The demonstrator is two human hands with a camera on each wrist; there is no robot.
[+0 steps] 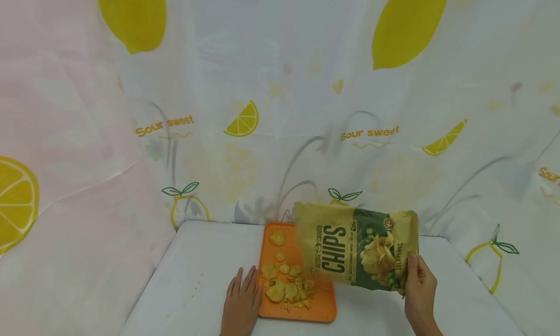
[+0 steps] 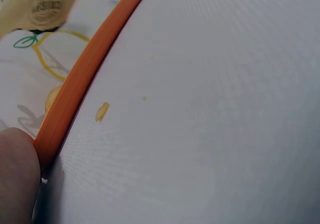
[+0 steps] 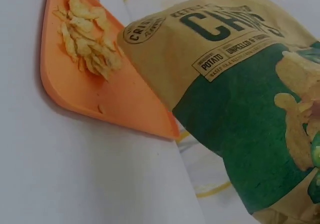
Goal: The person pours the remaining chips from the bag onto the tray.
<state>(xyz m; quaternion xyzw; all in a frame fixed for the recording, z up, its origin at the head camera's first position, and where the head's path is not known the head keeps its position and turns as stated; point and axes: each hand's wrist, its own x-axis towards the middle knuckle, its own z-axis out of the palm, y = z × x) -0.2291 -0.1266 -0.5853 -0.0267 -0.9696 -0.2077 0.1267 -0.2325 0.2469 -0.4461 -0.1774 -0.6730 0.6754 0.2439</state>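
Note:
My right hand [image 1: 421, 290] grips one end of a tan and green chip bag [image 1: 332, 248], thumb on its printed front. The bag lies sideways in the air, its other end over the right part of an orange tray [image 1: 321, 307]. Potato chips [image 1: 288, 290], whole and broken, are heaped on the tray near its front, with a few farther back. My left hand [image 1: 241, 299] rests at the tray's left edge, fingers extended; in the left wrist view a fingertip [image 2: 17, 174] meets the orange rim [image 2: 90, 64]. The bag's mouth is hidden from the head view.
A white table [image 1: 197, 258] bears the tray. Small crumbs [image 1: 197, 286] are scattered left of it, and a chip fragment [image 2: 102, 112] shows beside the rim in the left wrist view. A lemon-printed curtain [image 1: 280, 107] hangs behind and along the sides.

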